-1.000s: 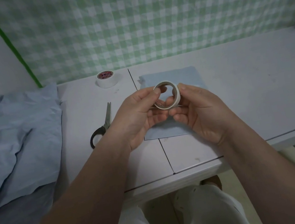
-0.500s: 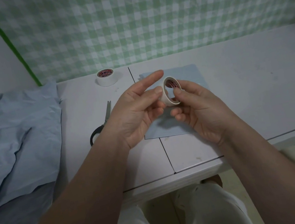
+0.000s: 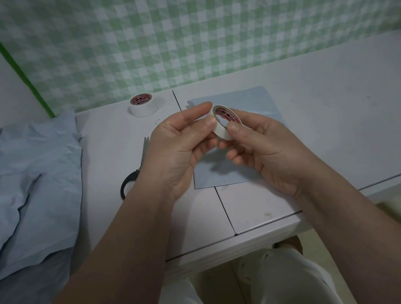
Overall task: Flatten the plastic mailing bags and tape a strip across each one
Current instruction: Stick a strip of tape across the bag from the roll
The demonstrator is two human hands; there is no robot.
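– Above the middle of the table (image 3: 347, 114), two hands meet around a small white tape roll (image 3: 225, 122), held up off the surface.

– And the left hand (image 3: 180, 150), how's its grip?

– Closed on the roll. The thumb presses the white outer face, the index finger lies along the top, and the other fingers curl in underneath.

– Right hand (image 3: 268, 148)?

– Same story, a closed grip on that roll from the other side. The thumb sits on the near rim, and fingers tuck in behind and below. The roll is tilted, with its open side up toward the camera and red print showing inside the core.

– Where's the bag?

– Directly beneath the hands. One pale blue mailing bag (image 3: 252, 100) lies flat on the table, just right of the seam that runs front to back. Neither hand touches it.

– More bags around?

– Plenty. A rumpled pile of bags (image 3: 26, 181) in the same blue is heaped at the far left, up against the table's left edge.

– Any tools?

– The scissors (image 3: 132, 179) lie left of the left wrist, black handle nearest and blades pointing away, partly hidden by the hand. A second roll (image 3: 143, 105) lies flat near the back edge, left of the seam and well apart from the hands.

– Backdrop?

– A green-and-white checked wall covering (image 3: 198, 19) hangs behind, and pale trousers (image 3: 282, 284) show below the table's front edge.
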